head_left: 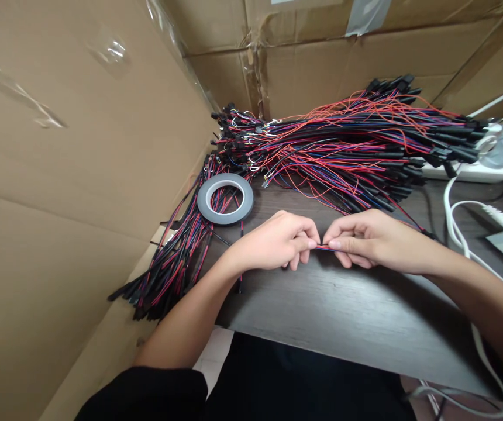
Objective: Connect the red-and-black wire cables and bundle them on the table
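1. Wires [325, 247], thin, red + blue w/ a dark bit on top, are btwn the two hands, held just above the table [321, 310], approx. mid-width, toward the front edge. Only a short span shows; the rest is hidden by fingers.
2. L hand [282, 241]: thumb + index finger pinched tog. on the L end of that span; other fingers curled under. Palm faces down/inward.
3. R hand [365, 241]: thumb + index pinched on the R end of the same span, other fingers curled below. Fingertips of both hands are v. near each other, w/ a small gap btwn.
4. Tape roll [248, 202], grey w/ a pale core, is behind + L of the L hand, resting on wires.
5. Big harness pile [343, 140] (red, orange, blue, black; black sleeves, conns at the ends) lies behind the hands, along the back carton [343, 76].
6. Smaller harness bunch [176, 263] is L of the L forearm, beside the L carton [58, 175].
7. Power strip [471, 171], white, at the R rear, partly under the pile's R end; a clear item [497, 149] sits by it, can't tell what.
8. White cable [451, 216] runs fwd from there, passing under the R forearm.
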A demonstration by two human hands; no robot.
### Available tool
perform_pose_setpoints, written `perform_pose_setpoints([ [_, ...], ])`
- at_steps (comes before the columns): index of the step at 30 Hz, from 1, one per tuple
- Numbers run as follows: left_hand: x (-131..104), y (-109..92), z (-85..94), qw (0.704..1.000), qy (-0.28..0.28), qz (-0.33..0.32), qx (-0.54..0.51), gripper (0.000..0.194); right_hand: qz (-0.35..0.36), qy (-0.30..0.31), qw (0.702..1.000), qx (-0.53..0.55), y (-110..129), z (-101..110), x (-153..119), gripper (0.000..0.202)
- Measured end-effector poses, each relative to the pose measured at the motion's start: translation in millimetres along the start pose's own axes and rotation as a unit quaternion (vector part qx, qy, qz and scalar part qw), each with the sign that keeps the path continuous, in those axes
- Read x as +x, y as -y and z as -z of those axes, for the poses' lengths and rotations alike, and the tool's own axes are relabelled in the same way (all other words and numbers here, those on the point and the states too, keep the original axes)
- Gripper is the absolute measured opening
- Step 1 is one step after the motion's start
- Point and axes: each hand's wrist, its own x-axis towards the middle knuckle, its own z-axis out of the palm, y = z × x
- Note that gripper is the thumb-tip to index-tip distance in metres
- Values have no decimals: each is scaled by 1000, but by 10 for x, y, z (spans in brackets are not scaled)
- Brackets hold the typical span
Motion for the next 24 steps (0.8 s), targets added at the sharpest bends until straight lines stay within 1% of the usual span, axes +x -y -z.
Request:
perform_pose_setpoints([
  [7,-7,-21,30,999,35,20,-7,12,9,-16,996,-82,76,-15,-14,25],
  [11,-24,-35,39,997,40,40,-49,11,20,-69,994,-88,72,-39,-11,28],
  [13,-34,-38,42,996,35,44,-73,12,26,-84,993,-79,71,-40,-14,31],
  [18,-58,-45,65,995,27,46,-83,13,30,-80,994,-63,67,15,-35,33],
  [21,-59,-44,66,997,14,43,-61,13,25,-68,995,-66,53,45,-41,34],
  [24,-44,-31,46,999,6,32,-23,13,39,-64,992,-103,44,39,-33,30],
])
